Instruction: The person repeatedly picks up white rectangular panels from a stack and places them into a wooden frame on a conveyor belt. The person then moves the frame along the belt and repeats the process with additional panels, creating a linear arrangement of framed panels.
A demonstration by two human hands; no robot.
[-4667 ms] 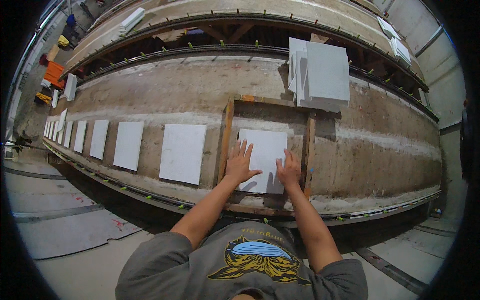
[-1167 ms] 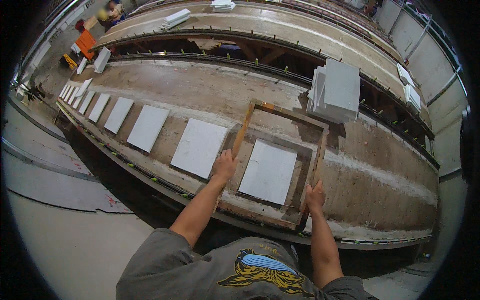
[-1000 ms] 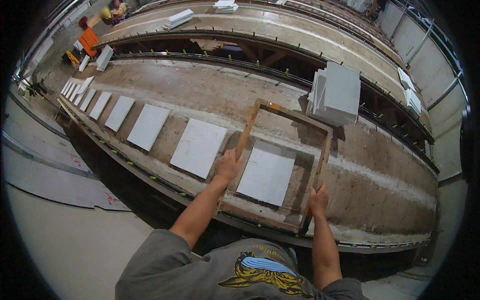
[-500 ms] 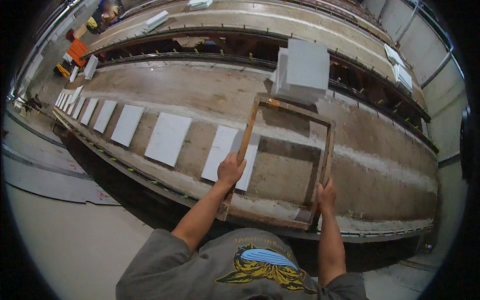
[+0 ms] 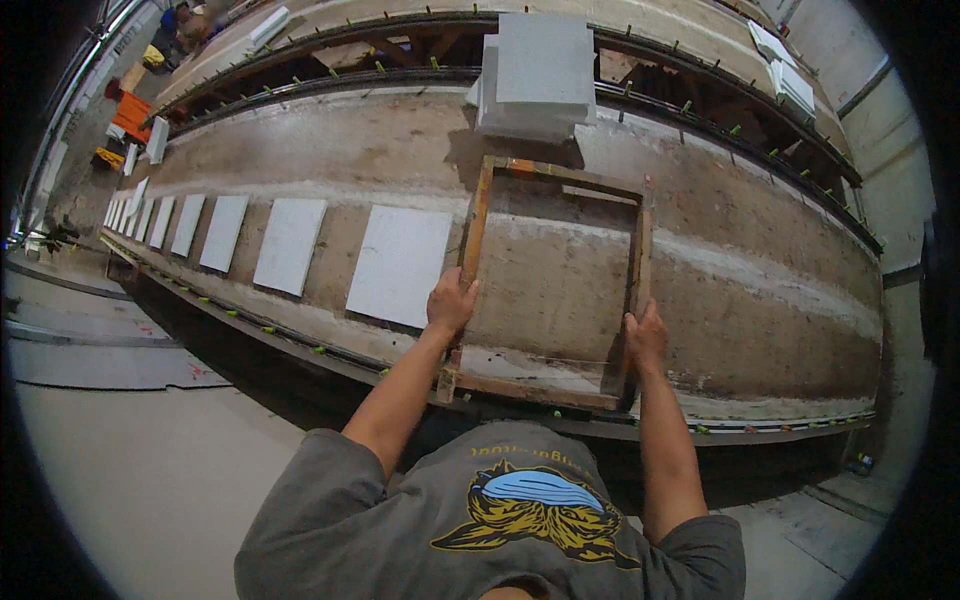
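I hold a rectangular wooden frame (image 5: 478, 220) between my two hands, over the long brown casting bed (image 5: 760, 340). My left hand (image 5: 452, 300) is wrapped round its left rail, and my right hand (image 5: 646, 335) grips the right rail. Through the frame's opening the bare bed shows. The near rail lies along the bed's front edge; whether the whole frame rests flat I cannot tell. Just left of it is a white foam-like slab (image 5: 400, 265), close to the left rail and my left hand.
Several similar white slabs, such as this one (image 5: 290, 245), run in a spaced row to the left. A stack of thick white slabs (image 5: 545, 60) stands beyond the frame. Dark rails (image 5: 400, 75) edge the bed's far side. An orange object (image 5: 132, 115) and a person (image 5: 190, 25) are far left.
The frame has come down closer to the bed and now sits right of the nearest slab, no longer overlapping it. My view has shifted; both hands keep their grip.
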